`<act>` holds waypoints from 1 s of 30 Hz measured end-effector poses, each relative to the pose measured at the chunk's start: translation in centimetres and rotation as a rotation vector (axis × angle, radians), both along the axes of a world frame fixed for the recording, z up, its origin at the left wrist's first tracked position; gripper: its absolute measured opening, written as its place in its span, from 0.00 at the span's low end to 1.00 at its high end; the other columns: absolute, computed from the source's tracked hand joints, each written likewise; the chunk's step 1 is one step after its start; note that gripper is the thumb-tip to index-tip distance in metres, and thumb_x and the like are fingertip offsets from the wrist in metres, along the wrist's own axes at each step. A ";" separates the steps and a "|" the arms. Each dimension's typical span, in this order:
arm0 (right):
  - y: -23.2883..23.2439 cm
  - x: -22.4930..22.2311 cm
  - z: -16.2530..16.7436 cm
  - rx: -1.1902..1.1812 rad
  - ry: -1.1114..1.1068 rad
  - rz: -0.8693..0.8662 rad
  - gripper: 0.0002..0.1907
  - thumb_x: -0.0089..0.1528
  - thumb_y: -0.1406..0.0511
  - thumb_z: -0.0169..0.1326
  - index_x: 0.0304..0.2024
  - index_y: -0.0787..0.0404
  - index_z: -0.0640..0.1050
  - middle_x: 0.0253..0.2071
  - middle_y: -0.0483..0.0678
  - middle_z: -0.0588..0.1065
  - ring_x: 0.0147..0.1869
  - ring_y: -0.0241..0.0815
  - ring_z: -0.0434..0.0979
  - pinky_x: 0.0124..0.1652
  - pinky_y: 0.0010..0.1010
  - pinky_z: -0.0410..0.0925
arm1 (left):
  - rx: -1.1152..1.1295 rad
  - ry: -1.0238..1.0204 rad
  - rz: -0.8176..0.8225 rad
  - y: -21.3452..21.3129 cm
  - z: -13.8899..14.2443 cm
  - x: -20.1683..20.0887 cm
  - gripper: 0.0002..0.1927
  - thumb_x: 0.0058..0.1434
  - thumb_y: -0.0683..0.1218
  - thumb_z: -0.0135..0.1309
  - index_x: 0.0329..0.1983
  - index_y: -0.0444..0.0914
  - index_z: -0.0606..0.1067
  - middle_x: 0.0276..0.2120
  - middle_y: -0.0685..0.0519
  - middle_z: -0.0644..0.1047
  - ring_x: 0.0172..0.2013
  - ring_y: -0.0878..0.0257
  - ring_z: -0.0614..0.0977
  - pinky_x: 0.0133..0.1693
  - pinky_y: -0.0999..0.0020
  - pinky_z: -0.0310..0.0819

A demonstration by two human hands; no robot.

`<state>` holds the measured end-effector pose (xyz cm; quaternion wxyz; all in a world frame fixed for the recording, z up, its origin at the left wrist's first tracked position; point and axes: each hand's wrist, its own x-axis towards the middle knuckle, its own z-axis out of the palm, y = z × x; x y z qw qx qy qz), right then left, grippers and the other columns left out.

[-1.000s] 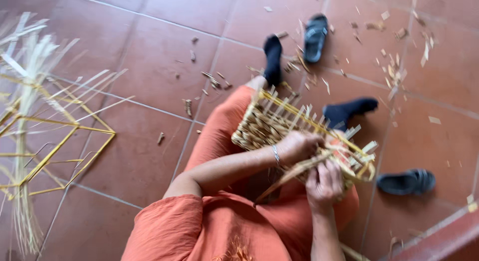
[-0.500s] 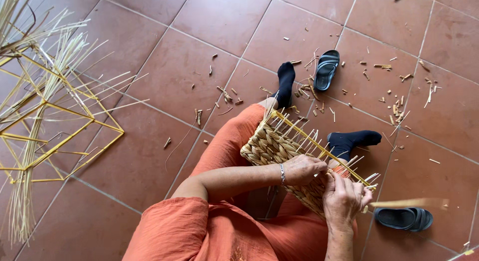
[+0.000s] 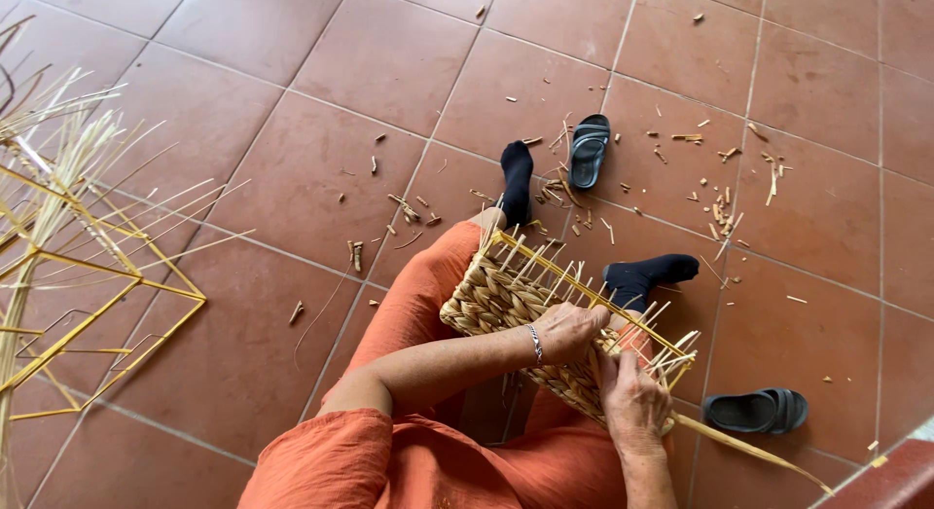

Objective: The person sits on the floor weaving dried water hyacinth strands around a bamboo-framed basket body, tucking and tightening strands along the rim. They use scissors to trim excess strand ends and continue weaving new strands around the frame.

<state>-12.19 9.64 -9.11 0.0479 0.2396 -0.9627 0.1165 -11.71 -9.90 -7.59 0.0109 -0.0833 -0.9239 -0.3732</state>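
Observation:
A half-woven straw basket (image 3: 506, 300) on a yellow wire frame lies across my lap, its rim and loose upright stakes pointing right. My left hand (image 3: 572, 331), with a silver bracelet at the wrist, rests on the woven wall near the rim, fingers curled over the weave. Just below it my right hand (image 3: 632, 404) presses on the basket's edge and grips a long pale straw strand (image 3: 754, 454) that trails off to the lower right. I sit on the floor in orange clothes and black socks.
Yellow wire frames with loose straw stalks (image 3: 68, 266) lie at the left. Two dark sandals, one far (image 3: 588, 150) and one at the right (image 3: 757, 411), sit on the red tile floor among scattered straw bits (image 3: 720, 202). A dark red ledge (image 3: 895, 475) is at the bottom right.
The view has shifted up and left, so the basket sits lower in frame. The straw strand now angles down to the lower right instead of sticking out sideways. Both hands stay on the basket rim.

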 end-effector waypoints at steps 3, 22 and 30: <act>1.0 0.2 0.8 -0.177 -0.154 -0.009 0.13 0.66 0.54 0.56 0.36 0.55 0.81 0.25 0.50 0.81 0.29 0.52 0.82 0.32 0.45 0.72 | -0.177 -0.099 0.001 0.8 0.4 -0.9 0.15 0.61 0.43 0.55 0.47 0.35 0.66 0.29 0.40 0.81 0.31 0.45 0.85 0.29 0.51 0.77; 13.3 2.3 -0.7 -0.389 -0.149 -0.321 0.17 0.60 0.55 0.69 0.30 0.62 0.82 0.29 0.51 0.80 0.31 0.36 0.76 0.34 0.34 0.69 | 0.361 0.260 0.130 -2.9 1.2 5.8 0.25 0.55 0.36 0.58 0.57 0.43 0.74 0.44 0.48 0.80 0.31 0.57 0.85 0.33 0.67 0.83; 11.6 4.0 -2.2 -1.165 -0.415 -0.418 0.14 0.64 0.62 0.66 0.31 0.60 0.75 0.30 0.35 0.72 0.33 0.23 0.65 0.33 0.19 0.62 | 0.305 -0.172 0.633 -10.9 1.0 12.1 0.27 0.70 0.49 0.54 0.67 0.34 0.62 0.51 0.45 0.79 0.50 0.58 0.82 0.53 0.62 0.76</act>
